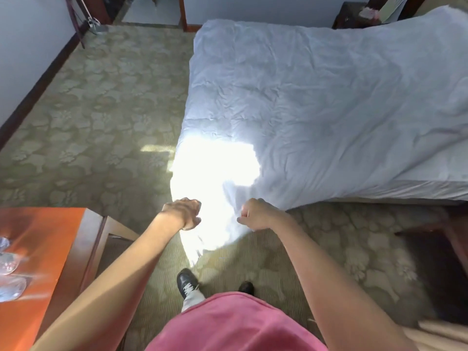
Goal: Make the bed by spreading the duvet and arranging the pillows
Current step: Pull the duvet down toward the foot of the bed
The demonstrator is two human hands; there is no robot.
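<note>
A white duvet (pixel 316 97) lies rumpled over the bed (pixel 417 191), which fills the upper right. Its near corner hangs off the bed's corner toward the floor, washed out by bright sunlight. My left hand (pixel 183 213) grips that hanging corner on its left side. My right hand (pixel 255 214) grips the same corner on its right side, fingers curled into the cloth. Both hands are held at about the same height in front of me. No pillows are in view.
An orange-brown wooden table (pixel 50 249) with clear glassware (pixel 10 274) stands at the lower left. Dark wooden furniture (pixel 440 262) sits at the lower right, and a dark nightstand (pixel 354 13) beyond the bed. Patterned green carpet (pixel 101 110) covers the floor to the left.
</note>
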